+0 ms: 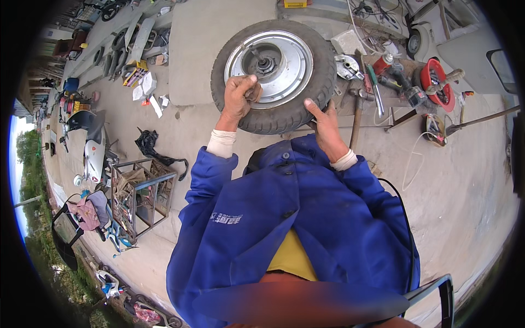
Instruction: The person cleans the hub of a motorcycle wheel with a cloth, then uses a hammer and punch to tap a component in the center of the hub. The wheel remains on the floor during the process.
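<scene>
A wheel [287, 117] with a black knobbly tyre and a silver metal hub [298, 71] lies in front of me. A threaded axle stub stands up from the dark recess at the hub's middle. My left hand [238, 101] is closed in a fist over the near left part of the rim, thumb on top; whatever it may hold is hidden. With my right hand [328, 128] I grip the tyre's near right edge, thumb on the sidewall and the fingers mostly hidden behind the tread.
Right of the wheel lie a brake plate [348, 66], a hammer [358, 112], a green-handled tool [375, 82], a red spray can [384, 63] and a red basin [437, 82]. A metal frame cart [145, 188] stands at left, near a black plastic bag [150, 145].
</scene>
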### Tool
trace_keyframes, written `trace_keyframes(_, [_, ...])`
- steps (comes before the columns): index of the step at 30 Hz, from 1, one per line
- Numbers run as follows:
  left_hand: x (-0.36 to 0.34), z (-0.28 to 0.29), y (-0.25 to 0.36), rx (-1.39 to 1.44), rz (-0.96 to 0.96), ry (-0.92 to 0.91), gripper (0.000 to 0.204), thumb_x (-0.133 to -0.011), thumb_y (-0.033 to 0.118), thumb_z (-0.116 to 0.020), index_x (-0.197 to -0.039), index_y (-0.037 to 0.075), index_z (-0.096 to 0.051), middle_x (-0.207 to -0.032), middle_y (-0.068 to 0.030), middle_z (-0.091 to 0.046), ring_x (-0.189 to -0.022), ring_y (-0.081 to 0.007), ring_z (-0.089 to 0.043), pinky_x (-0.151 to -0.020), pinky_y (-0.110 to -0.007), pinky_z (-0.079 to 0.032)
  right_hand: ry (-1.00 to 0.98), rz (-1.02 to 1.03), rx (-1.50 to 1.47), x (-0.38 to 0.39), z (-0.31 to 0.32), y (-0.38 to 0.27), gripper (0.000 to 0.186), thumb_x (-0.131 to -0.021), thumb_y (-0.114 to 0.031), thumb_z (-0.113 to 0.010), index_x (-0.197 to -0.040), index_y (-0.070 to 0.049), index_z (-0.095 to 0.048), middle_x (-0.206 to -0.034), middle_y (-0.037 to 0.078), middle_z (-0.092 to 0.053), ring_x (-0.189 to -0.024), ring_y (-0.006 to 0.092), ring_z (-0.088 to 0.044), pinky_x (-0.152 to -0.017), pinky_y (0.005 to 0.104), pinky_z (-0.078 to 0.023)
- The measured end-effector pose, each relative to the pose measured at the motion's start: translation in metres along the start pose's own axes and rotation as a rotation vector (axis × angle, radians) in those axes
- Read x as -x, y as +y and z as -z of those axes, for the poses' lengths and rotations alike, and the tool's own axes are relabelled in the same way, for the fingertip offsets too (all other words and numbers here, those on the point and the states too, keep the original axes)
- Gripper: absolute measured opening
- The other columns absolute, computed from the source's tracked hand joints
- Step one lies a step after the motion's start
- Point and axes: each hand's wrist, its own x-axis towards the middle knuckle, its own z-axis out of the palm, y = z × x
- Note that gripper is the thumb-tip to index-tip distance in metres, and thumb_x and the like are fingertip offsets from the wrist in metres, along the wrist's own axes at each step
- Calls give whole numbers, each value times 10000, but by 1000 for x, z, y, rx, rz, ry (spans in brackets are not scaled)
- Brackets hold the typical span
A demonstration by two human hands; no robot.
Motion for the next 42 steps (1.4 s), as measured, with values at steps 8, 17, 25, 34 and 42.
trace_keyframes(8, [3,-53,-22,-328,-352,614,469,-1066,237,-648,-660,100,-457,-599,8,-447,-525,-92,-377,-515,-301,-342,-21,33,45,-7,9,10,951,-924,-214,-857,-1579,89,-238,-1505,228,-503,-1331,305,-568,-1104,412,-519])
trace_keyframes(17, [-3,-9,3,-214,-65,138,474,-1048,225,-670,-626,76,-515,-575,8,-474,-500,-83,-402,-481,-291,-329,4,-52,48,-3,7,-1,910,-940,-247,-843,-1586,40,-272,-1517,209,-499,-1326,305,-574,-1059,420,-537])
trace_keyframes(25, [-8,-33,6,2,-154,488,424,-1085,220,-618,-705,104,-468,-599,2,-439,-497,-86,-363,-463,-278,-308,-12,-59,30,-3,6,-3,860,-937,-207,-835,-1576,22,-306,-1494,184,-534,-1318,283,-585,-1036,436,-546])
trace_keyframes(34, [-3,-43,15,17,-260,371,477,-1104,263,-595,-695,111,-401,-588,-7,-390,-509,-111,-339,-493,-302,-285,-21,-95,24,8,-1,7,864,-893,-138,-864,-1547,12,-321,-1429,172,-584,-1225,273,-652,-975,393,-589])
trace_keyframes(42, [-5,-64,-6,75,-194,352,490,-1117,305,-571,-699,120,-396,-584,-6,-374,-519,-129,-354,-515,-319,-315,-43,-81,20,3,4,18,919,-894,-152,-869,-1578,12,-279,-1439,164,-579,-1247,257,-632,-977,373,-578])
